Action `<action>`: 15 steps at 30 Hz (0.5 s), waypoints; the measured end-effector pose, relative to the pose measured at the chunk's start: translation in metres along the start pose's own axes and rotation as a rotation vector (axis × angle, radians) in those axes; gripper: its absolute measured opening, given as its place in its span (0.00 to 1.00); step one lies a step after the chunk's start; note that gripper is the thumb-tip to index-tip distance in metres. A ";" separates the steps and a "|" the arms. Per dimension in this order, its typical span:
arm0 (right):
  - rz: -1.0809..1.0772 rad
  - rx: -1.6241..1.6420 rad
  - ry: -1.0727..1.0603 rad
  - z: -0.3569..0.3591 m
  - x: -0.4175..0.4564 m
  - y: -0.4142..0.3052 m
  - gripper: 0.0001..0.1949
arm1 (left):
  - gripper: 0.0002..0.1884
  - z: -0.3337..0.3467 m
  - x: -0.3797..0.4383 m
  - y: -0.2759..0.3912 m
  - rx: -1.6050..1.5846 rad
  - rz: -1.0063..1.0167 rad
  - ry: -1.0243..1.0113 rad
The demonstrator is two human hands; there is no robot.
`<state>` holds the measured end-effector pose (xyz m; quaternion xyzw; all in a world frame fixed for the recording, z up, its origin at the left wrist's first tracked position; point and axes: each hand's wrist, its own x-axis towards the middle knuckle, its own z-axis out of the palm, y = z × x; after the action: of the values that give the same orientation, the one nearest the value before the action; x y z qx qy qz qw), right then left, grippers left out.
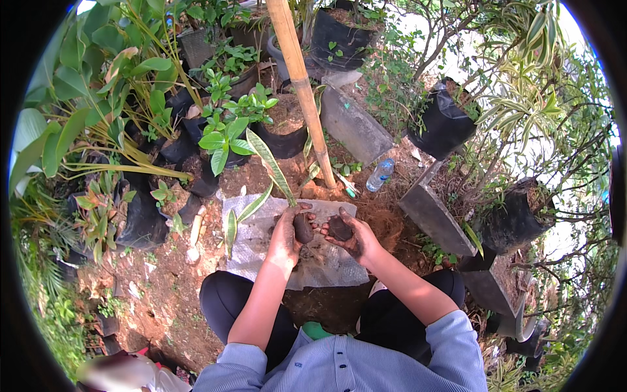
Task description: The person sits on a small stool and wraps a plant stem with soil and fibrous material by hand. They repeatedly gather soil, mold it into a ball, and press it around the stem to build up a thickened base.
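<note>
My left hand (286,230) grips a dark, rounded lump of soil (303,229). A variegated snake plant leaf (272,169) rises from the top of that hand; its base is hidden by my fingers. My right hand (357,240), facing it, is curled around another dark clump of soil (339,229). A small gap separates the two lumps. Both hands are smeared with soil. Under them lies a whitish plastic sheet (333,279), apparently bubble wrap, with loose soil on it. Two more snake plant leaves (255,202) lean over its left side.
A bamboo pole (306,98) stands in the ground just beyond the sheet. Right of it are a plastic bottle (380,175), a green-handled tool (350,191) and brown fibre (387,225). Concrete slabs (436,215) and black plant bags (441,117) line the right. A person (132,370) is at lower left.
</note>
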<state>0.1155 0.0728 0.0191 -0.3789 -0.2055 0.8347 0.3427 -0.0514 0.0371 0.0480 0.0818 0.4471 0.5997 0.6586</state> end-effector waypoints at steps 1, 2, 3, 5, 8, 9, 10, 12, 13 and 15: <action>-0.004 -0.019 0.016 0.002 -0.001 -0.001 0.14 | 0.09 -0.002 0.002 -0.001 -0.005 -0.004 0.001; -0.007 -0.038 0.031 0.003 -0.002 -0.001 0.13 | 0.09 -0.004 0.003 -0.002 -0.009 -0.008 0.002; -0.013 -0.056 0.048 0.003 -0.003 -0.001 0.13 | 0.09 -0.003 0.003 -0.002 -0.012 -0.010 0.000; -0.049 -0.122 0.059 -0.003 0.000 0.002 0.13 | 0.09 -0.003 0.003 -0.002 -0.018 -0.012 -0.005; -0.057 -0.142 0.056 -0.004 0.000 0.003 0.12 | 0.09 -0.003 0.003 -0.003 -0.026 -0.009 -0.008; -0.054 -0.137 0.052 -0.003 0.000 0.003 0.12 | 0.09 -0.002 0.003 -0.002 -0.017 -0.011 -0.003; -0.060 -0.145 0.037 -0.003 -0.001 0.004 0.11 | 0.09 -0.001 0.002 -0.002 -0.007 -0.013 0.001; -0.073 -0.160 0.007 -0.004 -0.002 0.005 0.11 | 0.09 0.000 0.000 -0.001 0.003 -0.014 0.011; -0.064 -0.169 0.005 -0.003 -0.003 0.005 0.11 | 0.09 0.000 0.000 0.000 0.003 -0.014 0.016; -0.046 -0.187 0.003 -0.001 -0.005 0.004 0.10 | 0.09 0.001 -0.001 -0.001 0.006 -0.012 0.021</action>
<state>0.1172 0.0666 0.0189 -0.4055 -0.2907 0.8033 0.3253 -0.0504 0.0367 0.0484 0.0749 0.4562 0.5951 0.6574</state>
